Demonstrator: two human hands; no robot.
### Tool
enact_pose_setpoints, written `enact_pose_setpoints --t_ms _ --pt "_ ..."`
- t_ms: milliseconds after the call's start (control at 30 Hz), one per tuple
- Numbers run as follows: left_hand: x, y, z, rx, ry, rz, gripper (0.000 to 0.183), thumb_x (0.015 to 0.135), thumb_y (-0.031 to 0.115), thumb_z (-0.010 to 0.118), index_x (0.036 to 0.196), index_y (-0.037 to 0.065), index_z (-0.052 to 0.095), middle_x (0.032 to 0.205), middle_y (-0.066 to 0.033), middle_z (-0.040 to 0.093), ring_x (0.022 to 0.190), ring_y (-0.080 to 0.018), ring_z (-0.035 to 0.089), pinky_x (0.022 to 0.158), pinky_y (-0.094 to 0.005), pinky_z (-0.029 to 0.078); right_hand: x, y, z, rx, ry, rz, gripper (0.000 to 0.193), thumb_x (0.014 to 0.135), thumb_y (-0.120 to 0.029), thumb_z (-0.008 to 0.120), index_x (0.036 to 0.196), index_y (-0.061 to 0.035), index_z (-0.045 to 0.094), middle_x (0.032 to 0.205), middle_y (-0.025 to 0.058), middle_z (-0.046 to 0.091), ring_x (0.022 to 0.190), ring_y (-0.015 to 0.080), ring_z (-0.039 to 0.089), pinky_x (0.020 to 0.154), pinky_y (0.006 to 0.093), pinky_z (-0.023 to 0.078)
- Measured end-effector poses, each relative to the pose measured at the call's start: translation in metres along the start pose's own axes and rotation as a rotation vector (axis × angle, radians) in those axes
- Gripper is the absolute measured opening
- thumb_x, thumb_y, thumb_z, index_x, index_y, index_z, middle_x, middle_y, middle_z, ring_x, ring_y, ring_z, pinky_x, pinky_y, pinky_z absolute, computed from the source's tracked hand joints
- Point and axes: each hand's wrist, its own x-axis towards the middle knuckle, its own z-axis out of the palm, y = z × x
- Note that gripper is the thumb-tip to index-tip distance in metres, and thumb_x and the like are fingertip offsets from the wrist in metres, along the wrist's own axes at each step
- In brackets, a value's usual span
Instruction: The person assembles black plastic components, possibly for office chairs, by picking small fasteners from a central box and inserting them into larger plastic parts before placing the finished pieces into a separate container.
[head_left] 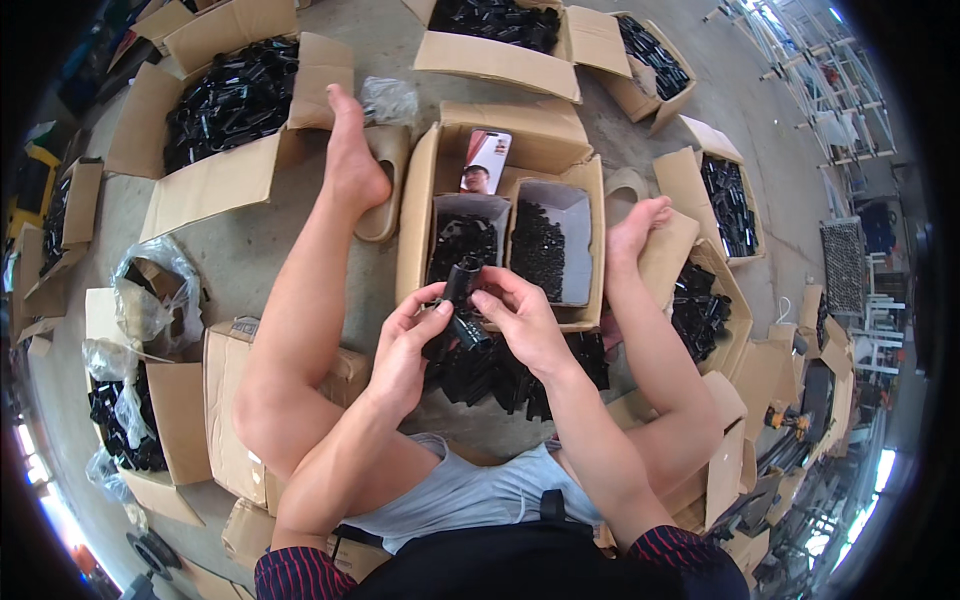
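Observation:
My left hand (408, 345) is closed around black tubular plastic pieces, just in front of an open cardboard box. One black tubular piece (462, 282) stands up between my two hands, and another ribbed black end (470, 332) points down below it. My right hand (522, 322) pinches the upright piece from its right side with thumb and fingers. Inside the box (418, 225) sit two grey bins; small black parts (538, 250) fill the right one and more small black parts (465, 238) the left. Below my hands lies a heap of black tubular pieces (500, 378).
A phone (484, 160) leans upright at the back of the box. Around me stand several open cartons of black pieces, such as the large carton (210, 205) at far left. My bare legs flank the box, beside a beige slipper (383, 180). Plastic bags (160, 295) lie left.

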Motion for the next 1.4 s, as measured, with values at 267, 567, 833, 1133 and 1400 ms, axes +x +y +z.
enact_pose_setpoints --t_ms 267,567,833,1133,1400 --pt "0.004 -0.001 0.008 -0.023 0.02 -0.026 0.032 0.102 0.019 0.064 0.133 0.015 0.056 0.101 0.0027 0.066 0.092 -0.007 0.06 0.08 -0.0267 0.048 0.079 0.061 -0.147 -0.66 0.495 0.011 0.023 0.098 -0.006 0.06 0.118 -0.0027 0.07 0.107 0.0182 0.073 0.086 0.0265 0.071 0.08 0.0366 0.058" --pt "0.003 0.0 0.006 -0.01 0.048 -0.012 0.032 0.102 0.021 0.064 0.133 0.015 0.056 0.101 0.0024 0.066 0.093 -0.0072 0.061 0.08 -0.0274 0.048 0.118 0.088 -0.15 -1.203 0.295 0.045 0.011 0.088 -0.012 0.069 0.096 -0.0037 0.069 0.109 0.0226 0.068 0.109 0.042 0.064 0.094 0.0498 0.051" --pt "0.003 0.0 0.008 -0.022 0.071 -0.015 0.032 0.102 0.022 0.064 0.132 0.014 0.055 0.103 0.0007 0.067 0.093 -0.008 0.061 0.08 -0.0279 0.048 0.106 0.087 -0.143 -1.088 0.356 0.173 0.016 0.086 -0.011 0.072 0.099 -0.0023 0.069 0.105 0.0232 0.071 0.105 0.0428 0.066 0.092 0.0504 0.052" --pt "0.001 -0.001 0.009 -0.014 0.063 -0.017 0.032 0.102 0.022 0.064 0.132 0.014 0.055 0.103 0.0011 0.068 0.093 -0.0079 0.062 0.08 -0.0275 0.048 0.094 0.076 -0.127 -1.161 0.265 0.152 0.019 0.084 -0.008 0.073 0.101 -0.0019 0.069 0.103 0.0247 0.072 0.103 0.043 0.067 0.092 0.0495 0.053" --pt "0.002 -0.004 0.006 -0.025 0.045 0.003 0.031 0.102 0.022 0.065 0.131 0.014 0.057 0.1 0.0019 0.067 0.092 -0.0073 0.062 0.08 -0.0272 0.048 0.095 0.082 -0.13 -1.207 0.333 0.17 0.018 0.086 -0.009 0.07 0.102 0.0003 0.069 0.102 0.026 0.072 0.103 0.0436 0.068 0.091 0.0492 0.054"
